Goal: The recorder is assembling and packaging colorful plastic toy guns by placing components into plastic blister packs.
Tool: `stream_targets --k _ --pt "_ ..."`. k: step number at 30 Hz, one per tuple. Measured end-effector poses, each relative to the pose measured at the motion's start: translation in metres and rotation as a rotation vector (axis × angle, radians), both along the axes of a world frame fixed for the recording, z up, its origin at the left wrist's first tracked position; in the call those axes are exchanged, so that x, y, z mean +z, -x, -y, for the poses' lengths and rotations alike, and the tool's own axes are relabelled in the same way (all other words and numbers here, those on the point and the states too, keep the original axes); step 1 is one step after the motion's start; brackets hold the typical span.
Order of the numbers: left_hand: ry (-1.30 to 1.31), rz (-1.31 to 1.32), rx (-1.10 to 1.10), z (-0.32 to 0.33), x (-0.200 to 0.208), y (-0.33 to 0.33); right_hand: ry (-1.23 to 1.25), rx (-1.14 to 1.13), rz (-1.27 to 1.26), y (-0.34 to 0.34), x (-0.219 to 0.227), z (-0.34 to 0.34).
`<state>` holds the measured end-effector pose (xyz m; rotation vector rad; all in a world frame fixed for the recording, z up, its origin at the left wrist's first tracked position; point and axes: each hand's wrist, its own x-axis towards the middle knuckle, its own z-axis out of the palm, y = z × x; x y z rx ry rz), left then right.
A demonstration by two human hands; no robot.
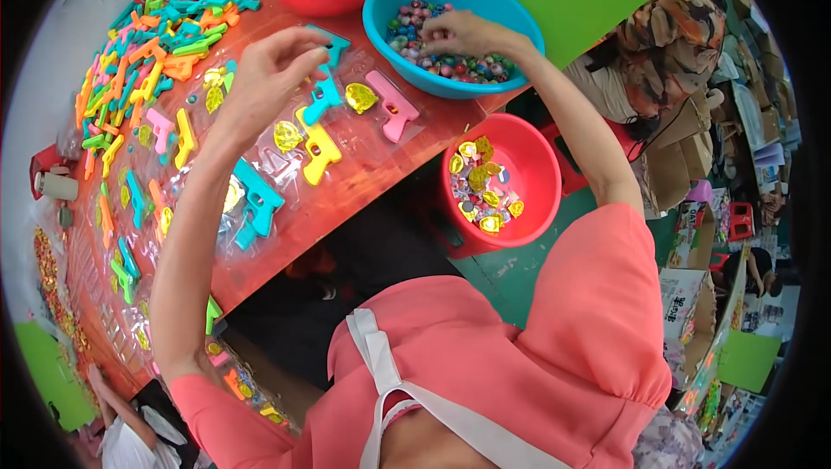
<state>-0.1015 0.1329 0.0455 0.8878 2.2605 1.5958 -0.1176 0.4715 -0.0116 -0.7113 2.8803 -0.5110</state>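
My left hand [275, 75] is over the red table with its fingers bent and the thumb apart, holding nothing that I can see. Just beyond its fingertips lies a teal toy gun [324, 99]. My right hand [472, 36] dips into a blue basin [450, 86] of small colourful balls [414, 21]. Its fingers are curled together, and what they hold is hidden. Near my left hand, a yellow toy gun [319, 147], a pink toy gun [394, 107] and gold foil-like pieces [360, 98] lie on clear plastic.
A heap of mixed toy guns [138, 67] covers the far left of the table. Behind the blue basin stands a red basin [333, 2] of thin sticks. Below the table edge is a red tub [541, 166] with gold pieces. Another person's hands [108, 395] show at lower left.
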Motion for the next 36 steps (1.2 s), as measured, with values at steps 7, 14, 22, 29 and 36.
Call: stream_targets --k 7,14,22,29,36 --pt "0.134 -0.502 -0.144 -0.116 -0.015 0.025 0.718 -0.363 -0.001 -0.008 0.023 -0.022" --pt "0.854 -0.464 -0.533 -0.220 -0.073 0.028 1.263 -0.481 0.199 -0.039 0.030 -0.037" --pt "0.238 0.148 -0.250 -0.223 -0.089 0.052 1.442 -0.473 0.303 -0.034 0.027 -0.040" --pt "-0.939 1.371 -0.185 -0.184 -0.035 0.055 1.763 -0.272 0.592 -0.023 0.029 -0.027" --pt "-1.052 1.235 -0.267 -0.074 -0.026 0.058 1.348 -0.269 0.521 0.000 0.060 0.059"
